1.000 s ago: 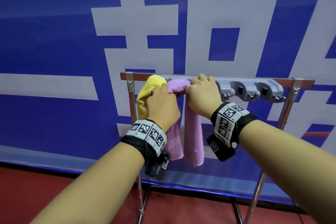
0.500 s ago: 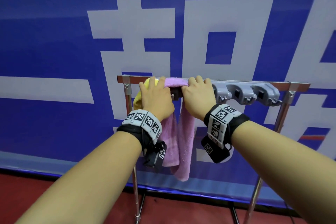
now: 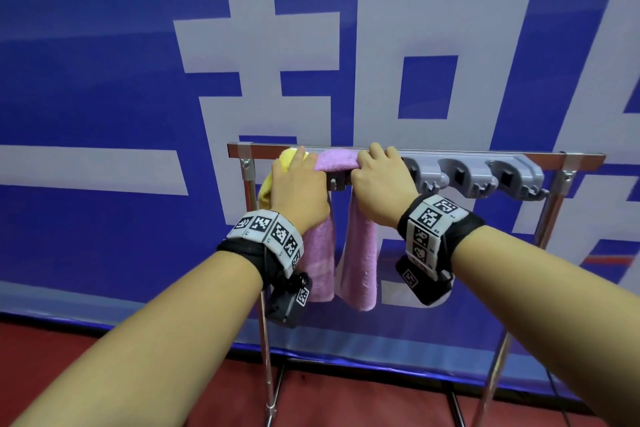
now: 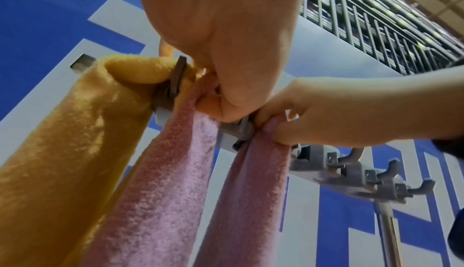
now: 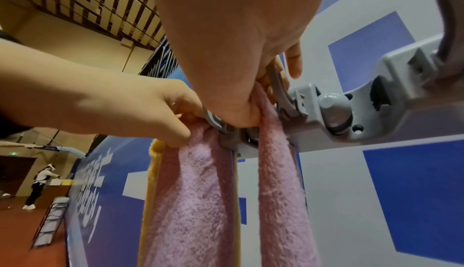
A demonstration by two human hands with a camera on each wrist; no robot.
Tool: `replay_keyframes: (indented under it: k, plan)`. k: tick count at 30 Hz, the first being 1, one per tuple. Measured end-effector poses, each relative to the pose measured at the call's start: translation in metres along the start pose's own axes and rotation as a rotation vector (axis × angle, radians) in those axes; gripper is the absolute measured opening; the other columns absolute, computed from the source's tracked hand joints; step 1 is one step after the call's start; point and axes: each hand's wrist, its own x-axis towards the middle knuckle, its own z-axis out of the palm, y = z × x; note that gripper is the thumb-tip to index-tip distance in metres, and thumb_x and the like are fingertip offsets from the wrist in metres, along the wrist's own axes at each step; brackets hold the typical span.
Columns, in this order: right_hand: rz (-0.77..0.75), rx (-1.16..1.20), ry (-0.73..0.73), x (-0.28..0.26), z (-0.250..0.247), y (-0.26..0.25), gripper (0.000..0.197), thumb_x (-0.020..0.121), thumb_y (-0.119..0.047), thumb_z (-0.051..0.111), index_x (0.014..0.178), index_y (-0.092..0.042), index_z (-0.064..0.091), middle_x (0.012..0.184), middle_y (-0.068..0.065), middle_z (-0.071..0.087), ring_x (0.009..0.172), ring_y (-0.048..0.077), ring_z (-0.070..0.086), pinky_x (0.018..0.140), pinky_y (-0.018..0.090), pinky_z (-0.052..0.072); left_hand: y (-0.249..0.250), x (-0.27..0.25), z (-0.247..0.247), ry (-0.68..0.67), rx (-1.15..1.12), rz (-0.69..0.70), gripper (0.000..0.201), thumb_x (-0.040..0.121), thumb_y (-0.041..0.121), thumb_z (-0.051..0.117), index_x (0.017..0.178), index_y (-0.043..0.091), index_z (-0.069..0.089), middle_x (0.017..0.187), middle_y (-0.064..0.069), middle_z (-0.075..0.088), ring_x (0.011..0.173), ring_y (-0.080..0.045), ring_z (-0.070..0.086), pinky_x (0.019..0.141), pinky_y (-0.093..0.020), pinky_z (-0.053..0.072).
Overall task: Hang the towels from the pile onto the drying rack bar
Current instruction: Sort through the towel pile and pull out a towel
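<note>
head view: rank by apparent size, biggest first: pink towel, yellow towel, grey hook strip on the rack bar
1. grey hook strip, widest span along the bar, though its left part is covered by towel and hands.
2. pink towel, two hanging folds, close to the strip in visible area, so that order is unsure.
3. yellow towel, mostly hidden behind the left hand.

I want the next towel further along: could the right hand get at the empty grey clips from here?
Probably yes: the right hand grips the pink towel right beside the grey clips, with nothing between them, but it would have to let go first.
</note>
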Motion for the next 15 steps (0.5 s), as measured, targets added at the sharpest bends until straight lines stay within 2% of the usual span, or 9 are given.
replay_keyframes:
  k: [3, 5, 7, 9, 10, 11, 13, 15]
  plan:
    - [0.005, 0.018, 0.013, 0.0, -0.001, 0.002, 0.013, 0.053, -0.01, 0.073, 0.059, -0.01, 0.062, 0.067, 0.01, 0.053, 0.07, 0.03, 0.051, 0.06, 0.037, 0.037, -0.004, -0.004, -0.005, -0.025, -0.069, 0.012, 0.033, 0.085, 0.022, 0.058, 0.116, 0.022, 0.069, 0.15, 0.001, 0.037, 0.146, -0.023, 0.019, 0.113, -0.054, 0.023]
    - [-0.028, 0.029, 0.012, -0.001, 0.003, 0.003, 0.015, 0.055, -0.011, 0.073, 0.061, -0.011, 0.06, 0.068, 0.01, 0.053, 0.07, 0.03, 0.052, 0.061, 0.038, 0.039, -0.008, -0.008, -0.009, -0.049, -0.123, 0.025, 0.025, 0.083, 0.021, 0.057, 0.1, 0.026, 0.075, 0.143, 0.006, 0.042, 0.142, -0.021, 0.024, 0.111, -0.056, 0.021]
    - [-0.07, 0.021, -0.031, -0.003, 0.008, 0.002, 0.014, 0.054, -0.013, 0.076, 0.061, -0.012, 0.063, 0.068, 0.008, 0.054, 0.071, 0.03, 0.053, 0.062, 0.038, 0.041, -0.011, -0.012, -0.014, -0.03, -0.175, 0.031, 0.02, 0.079, 0.022, 0.056, 0.085, 0.026, 0.075, 0.127, 0.01, 0.051, 0.133, -0.02, 0.035, 0.109, -0.057, 0.023]
    - [-0.085, 0.03, -0.073, -0.003, 0.012, 0.0, 0.014, 0.051, -0.015, 0.077, 0.061, -0.016, 0.067, 0.067, 0.008, 0.055, 0.071, 0.031, 0.055, 0.064, 0.038, 0.042, -0.012, -0.012, -0.017, 0.061, -0.228, -0.004, 0.012, 0.077, 0.023, 0.055, 0.076, 0.024, 0.067, 0.106, 0.01, 0.058, 0.116, -0.018, 0.046, 0.107, -0.055, 0.026]
    - [-0.081, 0.051, -0.086, -0.003, 0.012, 0.0, 0.014, 0.051, -0.017, 0.078, 0.062, -0.017, 0.069, 0.066, 0.008, 0.055, 0.072, 0.031, 0.056, 0.066, 0.038, 0.044, -0.012, -0.012, -0.018, 0.112, -0.255, -0.034, 0.006, 0.075, 0.023, 0.056, 0.077, 0.024, 0.061, 0.096, 0.009, 0.058, 0.106, -0.018, 0.049, 0.104, -0.052, 0.029]
    - [-0.074, 0.08, -0.092, -0.002, 0.011, 0.001, 0.014, 0.052, -0.018, 0.077, 0.064, -0.018, 0.07, 0.066, 0.008, 0.055, 0.072, 0.032, 0.057, 0.069, 0.039, 0.045, -0.013, -0.011, -0.018, 0.156, -0.274, -0.058, 0.008, 0.074, 0.024, 0.057, 0.081, 0.024, 0.055, 0.089, 0.009, 0.057, 0.1, -0.019, 0.05, 0.099, -0.049, 0.032]
    - [-0.061, 0.161, -0.084, -0.003, 0.008, 0.003, 0.014, 0.057, -0.019, 0.073, 0.07, -0.018, 0.067, 0.066, 0.009, 0.056, 0.073, 0.033, 0.057, 0.07, 0.039, 0.043, -0.012, -0.007, -0.016, 0.179, -0.27, -0.056, 0.023, 0.074, 0.03, 0.06, 0.095, 0.026, 0.05, 0.091, 0.01, 0.059, 0.096, -0.019, 0.05, 0.09, -0.044, 0.034]
    - [-0.041, 0.255, -0.037, -0.004, 0.003, 0.004, 0.014, 0.062, -0.019, 0.065, 0.072, -0.017, 0.056, 0.065, 0.008, 0.054, 0.069, 0.033, 0.055, 0.065, 0.038, 0.039, -0.01, -0.003, -0.013, 0.168, -0.211, -0.033, 0.026, 0.076, 0.034, 0.06, 0.101, 0.029, 0.051, 0.097, 0.011, 0.062, 0.1, -0.02, 0.049, 0.084, -0.041, 0.031]
